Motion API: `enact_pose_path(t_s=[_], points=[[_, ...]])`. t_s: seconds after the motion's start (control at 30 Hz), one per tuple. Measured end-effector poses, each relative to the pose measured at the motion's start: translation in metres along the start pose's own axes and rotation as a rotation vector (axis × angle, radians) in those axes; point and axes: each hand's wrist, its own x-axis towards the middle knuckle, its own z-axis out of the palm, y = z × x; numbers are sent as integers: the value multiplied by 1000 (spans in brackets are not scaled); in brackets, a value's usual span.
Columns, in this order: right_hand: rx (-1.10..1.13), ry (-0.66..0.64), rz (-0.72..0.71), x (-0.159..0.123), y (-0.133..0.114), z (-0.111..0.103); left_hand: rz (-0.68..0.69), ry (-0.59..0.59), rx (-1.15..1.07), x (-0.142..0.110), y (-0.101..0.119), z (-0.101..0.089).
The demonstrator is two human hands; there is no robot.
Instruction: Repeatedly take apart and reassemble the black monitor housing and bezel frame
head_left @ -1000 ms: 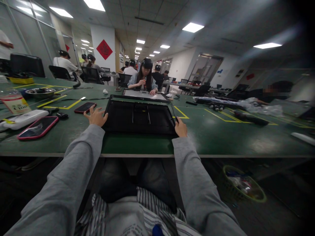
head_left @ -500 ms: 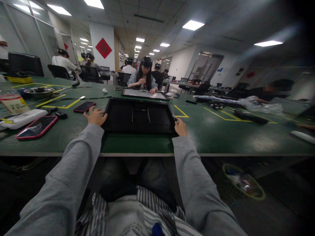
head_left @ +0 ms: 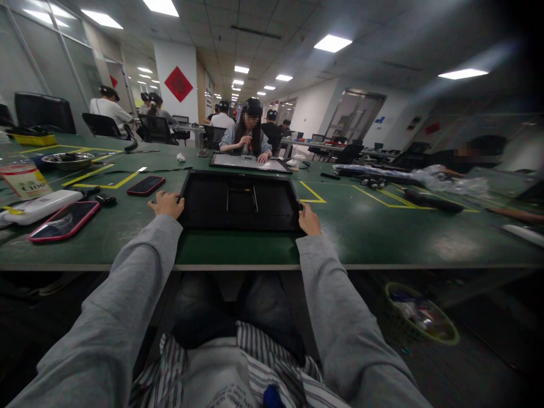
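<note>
A shallow black monitor housing [head_left: 204, 198] lies in front of me near the table's front edge, its inner side up. Two thin upright rails and a small yellow mark show at its middle. A thin black bezel frame [head_left: 242, 173] runs along its rim. My left hand [head_left: 167, 205] grips the left side, thumb on the rim and fingers bent outside it. Closed on the right side is my right hand [head_left: 310, 219], its thumb at the edge. Whether each hand pinches the frame alone or the housing with it, I cannot tell.
Across the green table [head_left: 238, 249], a co-worker [head_left: 246, 139] sits behind a grey screen panel [head_left: 250, 162]. Two phones, a red-cased one [head_left: 65, 221] and a dark one [head_left: 146, 186], lie left, beside a metal bowl [head_left: 68, 160]. Plastic wrapping [head_left: 450, 182] lies right; a basket [head_left: 420, 317] stands below.
The bezel frame's far edge, raised above the housing earlier, has come down onto its rim. My left fingers have drawn in from their spread, and my right hand has shifted slightly left.
</note>
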Motion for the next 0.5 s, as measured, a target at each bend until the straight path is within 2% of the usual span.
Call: enact_pose_path(t_s=[0.07,0.2,0.27,0.33,0.4,0.47,0.5], points=[[-10,5,5,-1,-2,0,-33,-30,26,1,1,1],[-30,22,23,-3,-3,-2,-49,-200,26,7,-3,3],[-35,60,9,-5,-5,-7,-24,-207,14,10,-6,3],[-21,180,0,-8,-9,-13,-11,-194,1,11,-6,5],[29,356,1,-12,-20,-20,7,-197,-21,9,1,6],[106,464,-40,-19,-39,-22,38,-219,-69,1,19,8],[138,473,-84,-23,-53,-20,50,-230,-108,-4,33,10]])
